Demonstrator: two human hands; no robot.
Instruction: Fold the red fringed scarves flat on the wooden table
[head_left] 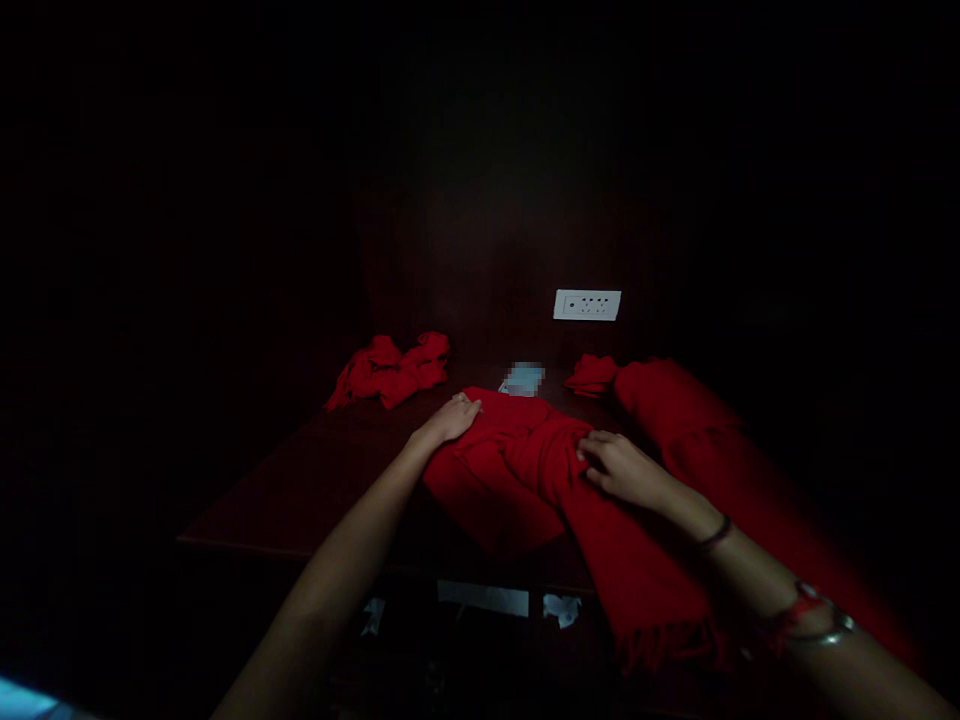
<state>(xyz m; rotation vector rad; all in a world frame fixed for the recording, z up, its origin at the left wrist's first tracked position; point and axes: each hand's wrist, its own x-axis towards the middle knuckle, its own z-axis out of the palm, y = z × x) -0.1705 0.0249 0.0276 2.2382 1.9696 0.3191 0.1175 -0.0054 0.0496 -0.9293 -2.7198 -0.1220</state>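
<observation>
A large red cloth [525, 470] with a fringed end lies bunched across a dark wooden table [300, 490] and hangs over its near edge. My left hand [450, 418] rests flat on the cloth's left upper part, fingers stretched out. My right hand [619, 465] sits on the cloth's middle fold with its fingers curled into the fabric. A dark band and bangles circle my right forearm.
A crumpled red cloth [394, 368] lies at the table's far left. Another red cloth [675, 400] drapes over the right side. A white wall socket [586, 304] sits on the dark back panel, a small pale object [523, 378] below it. The room is very dark.
</observation>
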